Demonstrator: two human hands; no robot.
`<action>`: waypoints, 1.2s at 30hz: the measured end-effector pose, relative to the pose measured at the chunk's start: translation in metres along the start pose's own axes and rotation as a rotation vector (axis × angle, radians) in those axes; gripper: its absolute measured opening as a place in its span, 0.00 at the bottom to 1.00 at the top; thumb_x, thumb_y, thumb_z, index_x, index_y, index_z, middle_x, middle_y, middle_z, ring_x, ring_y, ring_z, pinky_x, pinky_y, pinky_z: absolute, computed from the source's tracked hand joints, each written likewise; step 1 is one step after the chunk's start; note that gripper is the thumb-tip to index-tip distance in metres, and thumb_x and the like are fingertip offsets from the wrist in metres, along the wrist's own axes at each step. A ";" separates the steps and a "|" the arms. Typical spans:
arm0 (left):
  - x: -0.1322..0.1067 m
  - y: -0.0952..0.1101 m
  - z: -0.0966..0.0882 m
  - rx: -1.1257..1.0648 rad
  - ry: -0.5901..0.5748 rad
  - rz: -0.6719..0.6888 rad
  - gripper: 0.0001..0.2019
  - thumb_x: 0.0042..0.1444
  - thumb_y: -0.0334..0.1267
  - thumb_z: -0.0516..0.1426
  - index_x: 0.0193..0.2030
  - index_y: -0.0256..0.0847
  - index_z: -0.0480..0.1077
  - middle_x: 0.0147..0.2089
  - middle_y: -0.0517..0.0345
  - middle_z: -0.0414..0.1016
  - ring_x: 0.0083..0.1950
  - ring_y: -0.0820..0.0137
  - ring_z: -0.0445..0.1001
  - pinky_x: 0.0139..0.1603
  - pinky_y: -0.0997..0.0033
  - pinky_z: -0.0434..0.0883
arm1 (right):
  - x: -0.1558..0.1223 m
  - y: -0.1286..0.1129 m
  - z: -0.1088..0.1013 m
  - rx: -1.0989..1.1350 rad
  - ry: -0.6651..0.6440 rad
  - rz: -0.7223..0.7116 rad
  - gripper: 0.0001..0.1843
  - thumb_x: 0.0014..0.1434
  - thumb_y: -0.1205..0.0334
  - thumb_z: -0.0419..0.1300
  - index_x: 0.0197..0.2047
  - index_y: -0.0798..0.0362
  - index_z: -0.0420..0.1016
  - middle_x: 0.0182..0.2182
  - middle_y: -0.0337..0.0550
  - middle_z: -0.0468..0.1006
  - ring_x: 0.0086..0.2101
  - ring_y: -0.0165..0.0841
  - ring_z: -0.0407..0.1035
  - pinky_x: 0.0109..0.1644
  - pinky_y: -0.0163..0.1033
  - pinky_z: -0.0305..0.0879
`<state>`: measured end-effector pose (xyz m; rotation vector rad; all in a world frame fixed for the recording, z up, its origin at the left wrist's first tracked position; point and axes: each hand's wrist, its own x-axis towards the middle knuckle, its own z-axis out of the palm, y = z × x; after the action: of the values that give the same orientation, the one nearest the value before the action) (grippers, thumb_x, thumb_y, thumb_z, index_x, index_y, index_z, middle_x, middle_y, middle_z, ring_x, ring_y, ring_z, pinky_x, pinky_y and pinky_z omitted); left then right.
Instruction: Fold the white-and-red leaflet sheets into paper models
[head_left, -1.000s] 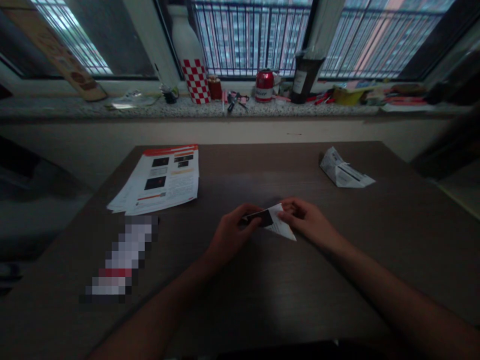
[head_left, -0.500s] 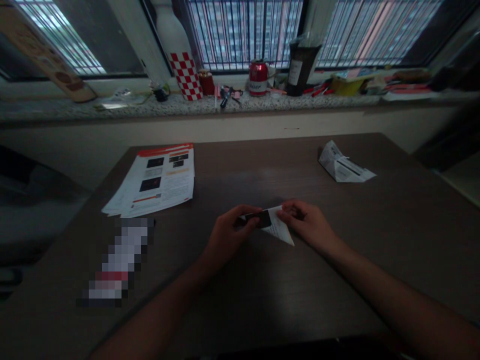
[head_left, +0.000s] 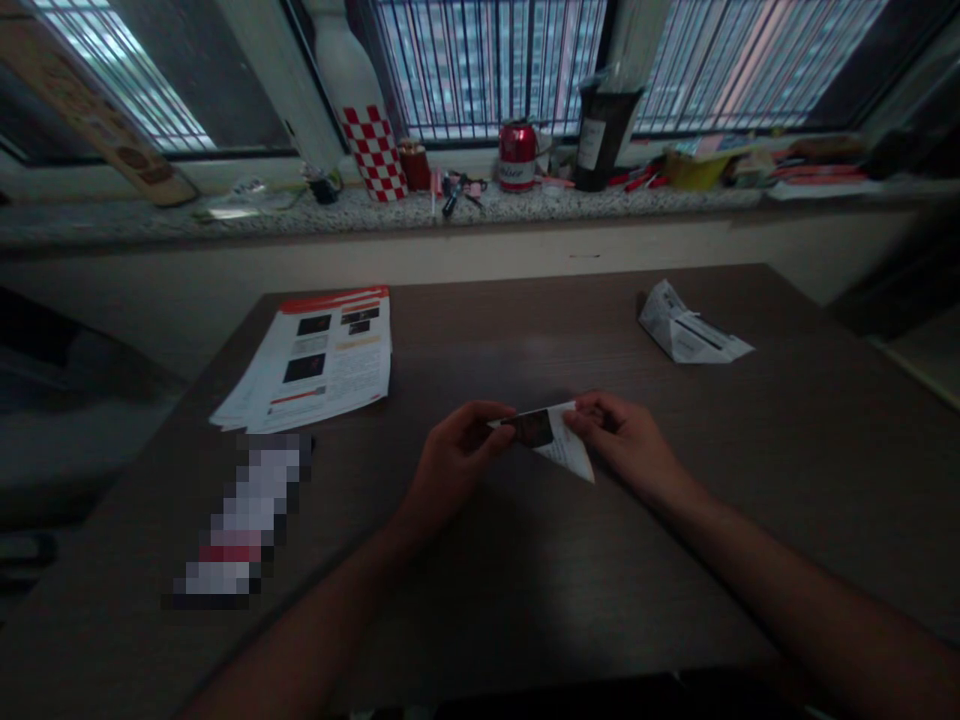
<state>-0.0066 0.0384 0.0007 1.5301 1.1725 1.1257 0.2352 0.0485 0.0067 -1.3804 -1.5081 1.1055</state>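
Observation:
A small folded piece of printed paper (head_left: 556, 445), white with a dark patch, lies at the middle of the brown table (head_left: 525, 580). My left hand (head_left: 454, 465) pinches its left end with curled fingers. My right hand (head_left: 626, 445) grips its right side, fingers bent over the top edge. The paper's pointed corner sticks out below and between the two hands.
A stack of printed sheets with red headers (head_left: 315, 355) lies at the far left of the table. A second folded paper shape (head_left: 686, 325) sits at the far right. On the stone windowsill (head_left: 187, 220) stand a red-and-white checked bottle (head_left: 367, 120), a red can (head_left: 516, 155) and a dark cup (head_left: 604, 130).
Both hands and the folded paper have stayed at the table's middle. The fingers have shifted slightly on the paper, and the view has tilted a little.

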 end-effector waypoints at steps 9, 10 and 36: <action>0.001 0.005 0.000 -0.085 0.060 -0.104 0.10 0.61 0.44 0.67 0.43 0.40 0.80 0.36 0.56 0.84 0.38 0.67 0.83 0.40 0.70 0.78 | -0.001 -0.002 -0.001 -0.026 0.010 -0.007 0.15 0.60 0.48 0.65 0.41 0.51 0.82 0.32 0.45 0.84 0.32 0.37 0.77 0.36 0.41 0.71; 0.001 0.005 0.001 -0.086 0.062 -0.111 0.10 0.61 0.44 0.67 0.42 0.40 0.80 0.36 0.56 0.83 0.38 0.67 0.83 0.41 0.71 0.78 | -0.001 -0.002 -0.001 -0.026 0.009 -0.005 0.14 0.60 0.49 0.65 0.41 0.51 0.82 0.32 0.45 0.84 0.32 0.38 0.77 0.36 0.41 0.71; 0.002 -0.002 0.001 -0.140 0.090 -0.141 0.15 0.63 0.49 0.66 0.45 0.38 0.78 0.41 0.54 0.84 0.37 0.65 0.84 0.41 0.67 0.82 | 0.000 -0.001 0.001 -0.008 0.033 -0.017 0.16 0.60 0.46 0.66 0.39 0.52 0.80 0.29 0.43 0.81 0.30 0.36 0.73 0.35 0.40 0.69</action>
<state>-0.0060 0.0402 -0.0009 1.2827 1.2155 1.1655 0.2337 0.0482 0.0068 -1.3826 -1.4989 1.0624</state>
